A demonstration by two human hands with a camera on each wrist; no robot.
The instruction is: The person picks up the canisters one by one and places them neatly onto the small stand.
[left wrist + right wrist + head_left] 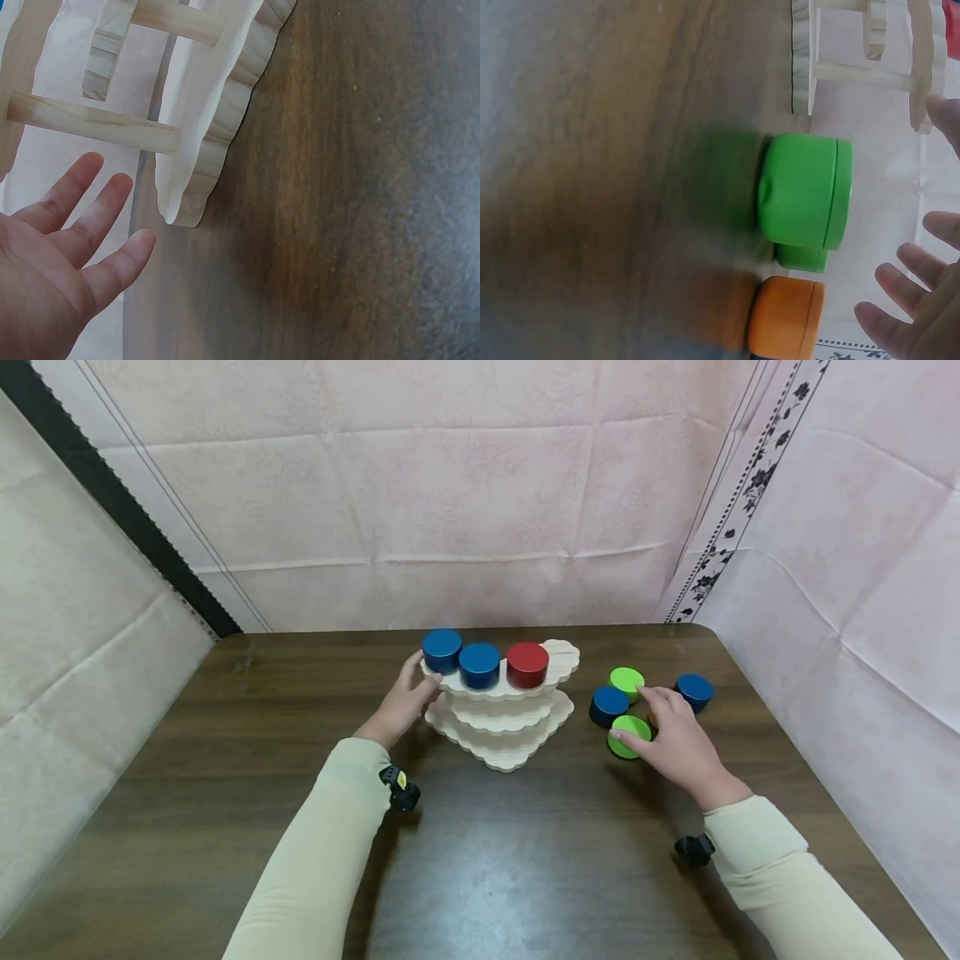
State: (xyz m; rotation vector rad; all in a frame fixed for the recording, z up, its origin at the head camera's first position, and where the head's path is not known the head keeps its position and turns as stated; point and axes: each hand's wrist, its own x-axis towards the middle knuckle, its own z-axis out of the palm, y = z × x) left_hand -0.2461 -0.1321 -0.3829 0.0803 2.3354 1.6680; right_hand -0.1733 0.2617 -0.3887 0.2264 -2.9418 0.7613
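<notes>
A three-tier wooden stand [504,747] with scalloped edges stands near the table's back. Two blue-lidded jars [480,665] and a red-lidded jar [527,663] sit along its top tier. My left hand [405,697] grips that tier's left end between thumb and index finger, beside the outer blue jar; its other fingers spread loosely in the left wrist view. Over a cluster of small jars on the right hovers my right hand [678,743], fingers spread. Its thumb lies at the front green jar [632,737]; an orange jar [784,317] is mostly hidden beneath it in the head view.
Another green jar [626,682] and two more blue jars, one left [609,704] and one right [695,689], stand round the right hand. Behind the brown table [225,810] hangs a pale cloth [450,502], which also lines both sides.
</notes>
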